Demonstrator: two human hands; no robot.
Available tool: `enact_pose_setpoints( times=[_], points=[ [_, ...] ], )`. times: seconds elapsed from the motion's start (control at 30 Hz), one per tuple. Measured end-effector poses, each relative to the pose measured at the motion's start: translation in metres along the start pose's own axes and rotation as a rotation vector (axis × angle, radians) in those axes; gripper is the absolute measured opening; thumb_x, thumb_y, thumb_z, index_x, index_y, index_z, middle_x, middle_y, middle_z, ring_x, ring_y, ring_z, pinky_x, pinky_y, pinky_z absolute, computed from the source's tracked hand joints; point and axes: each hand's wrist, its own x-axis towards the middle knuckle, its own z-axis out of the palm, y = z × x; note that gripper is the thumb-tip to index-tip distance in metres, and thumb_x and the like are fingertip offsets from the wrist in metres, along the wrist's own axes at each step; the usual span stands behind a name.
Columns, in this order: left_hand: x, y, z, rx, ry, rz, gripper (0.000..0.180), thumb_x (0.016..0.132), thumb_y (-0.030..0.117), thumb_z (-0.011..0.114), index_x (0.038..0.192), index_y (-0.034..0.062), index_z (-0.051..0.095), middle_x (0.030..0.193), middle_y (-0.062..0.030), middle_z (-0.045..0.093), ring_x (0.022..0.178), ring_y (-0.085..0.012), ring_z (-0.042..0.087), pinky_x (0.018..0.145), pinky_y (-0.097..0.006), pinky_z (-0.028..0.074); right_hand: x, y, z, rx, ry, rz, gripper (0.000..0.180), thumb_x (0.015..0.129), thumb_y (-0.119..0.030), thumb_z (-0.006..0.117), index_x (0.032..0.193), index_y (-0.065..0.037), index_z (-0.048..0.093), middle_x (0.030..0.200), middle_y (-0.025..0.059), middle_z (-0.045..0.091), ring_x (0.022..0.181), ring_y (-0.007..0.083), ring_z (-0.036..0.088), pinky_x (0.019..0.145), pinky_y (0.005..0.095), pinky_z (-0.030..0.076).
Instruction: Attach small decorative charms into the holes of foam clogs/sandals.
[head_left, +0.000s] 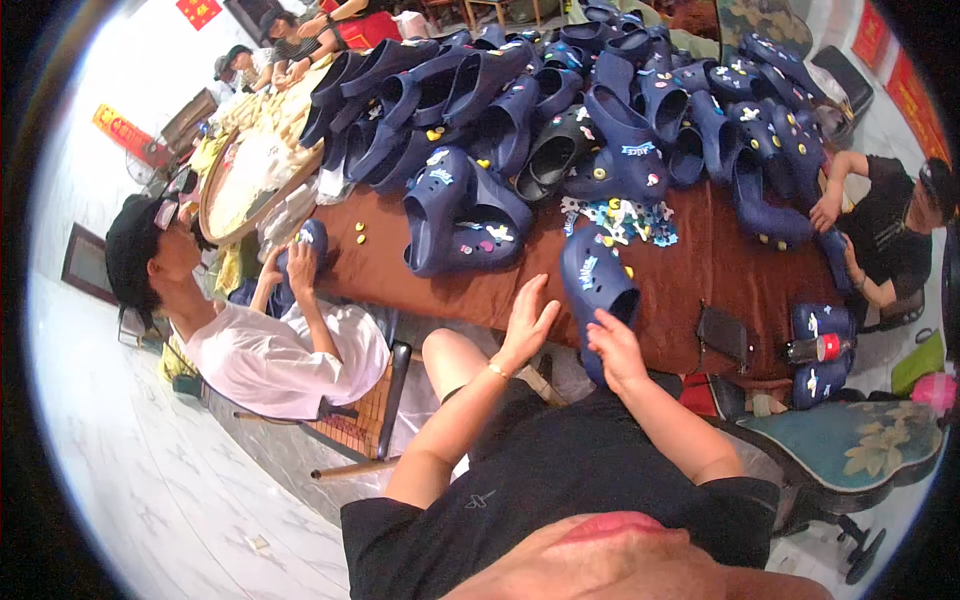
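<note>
In front of me a navy clog (pixel 590 270), decorated with small charms, points away over the table's near edge. My right hand (pixel 618 352) has its fingers at the clog's side near the opening and grips it there. To the left of that clog, my left hand (pixel 530 322) is empty, its fingers apart. Just beyond the clog lies a pile of small colourful charms (pixel 625 222). A pair of navy clogs (pixel 465 215) with charms on them stands left of the pile.
A large heap of navy clogs (pixel 480 90) covers the far side of the brown-covered table (pixel 400 280). Co-workers sit at left (pixel 260 350) and right (pixel 885 220), each handling a clog. A dark wallet-like case (pixel 725 335) and a cola bottle (pixel 815 348) are at right.
</note>
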Motion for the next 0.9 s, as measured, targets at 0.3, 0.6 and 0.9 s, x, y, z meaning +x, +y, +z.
enact_pose_setpoints(
  times=[0.3, 0.6, 0.9],
  points=[
    [0.025, 0.0, -0.005, -0.111, 0.212, -0.089, 0.039, 0.083, 0.018, 0.055, 0.116, -0.0023, 0.047, 0.115, -0.0175, 0.051, 0.109, -0.0256, 0.048, 0.092, -0.033, 0.037, 0.027, 0.016, 0.014, -0.324, -0.156, -0.113, 0.044, 0.075, -0.002, 0.059, 0.117, 0.002, 0.047, 0.102, 0.0071, 0.051, 0.085, 0.0118, 0.053, 0.074, 0.0231, 0.043],
    [0.078, 0.09, -0.006, -1.1, 0.172, -0.208, 0.032, 0.087, 0.014, 0.051, 0.116, 0.0019, 0.047, 0.108, -0.0086, 0.054, 0.096, -0.0171, 0.055, 0.084, -0.028, 0.043, -0.002, 0.012, 0.069, 0.08, -0.678, 0.119, 0.067, 0.07, -0.022, 0.073, 0.122, 0.002, 0.039, 0.124, 0.0128, 0.046, 0.115, 0.0249, 0.044, 0.1, 0.0375, 0.03],
    [0.062, 0.106, 0.0, -1.336, -0.063, -0.307, 0.035, 0.086, 0.017, 0.052, 0.118, 0.0035, 0.046, 0.102, -0.0085, 0.056, 0.091, -0.0155, 0.056, 0.08, -0.029, 0.045, -0.016, 0.006, 0.062, 0.387, -0.566, 0.209, 0.06, 0.07, -0.01, 0.071, 0.12, 0.003, 0.039, 0.12, 0.016, 0.048, 0.112, 0.0285, 0.046, 0.099, 0.0393, 0.033]
  ],
)
